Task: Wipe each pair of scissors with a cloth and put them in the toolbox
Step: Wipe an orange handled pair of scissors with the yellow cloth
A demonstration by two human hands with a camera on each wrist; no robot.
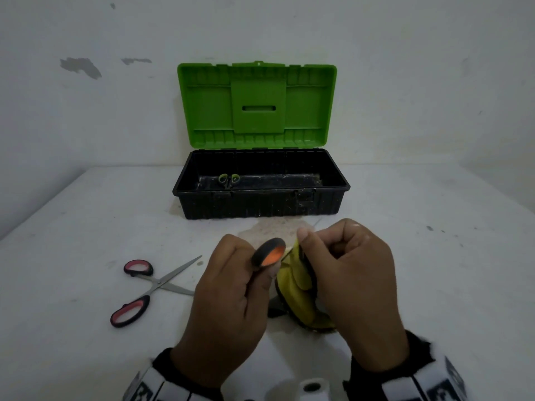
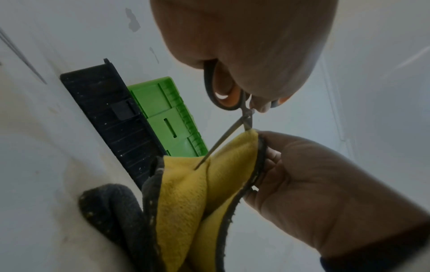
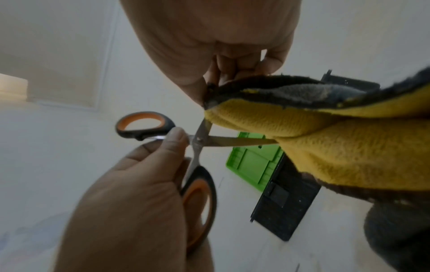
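Note:
My left hand (image 1: 231,285) grips the orange-and-black scissors (image 1: 268,252) by their handles, blades spread apart. In the right wrist view the orange scissors (image 3: 200,143) have one blade tucked into the yellow cloth (image 3: 325,143). My right hand (image 1: 347,270) pinches the yellow-and-grey cloth (image 1: 295,287) around that blade, just in front of the toolbox (image 1: 260,198). The left wrist view shows the free blade (image 2: 223,141) lying across the cloth (image 2: 186,193). Pink-handled scissors (image 1: 144,287) lie open on the table to the left. A green-handled pair (image 1: 228,179) lies inside the toolbox.
The black toolbox stands open at the back of the white table (image 1: 434,270), its green lid (image 1: 256,105) upright against the wall. A stained patch (image 1: 272,227) marks the table just before the box.

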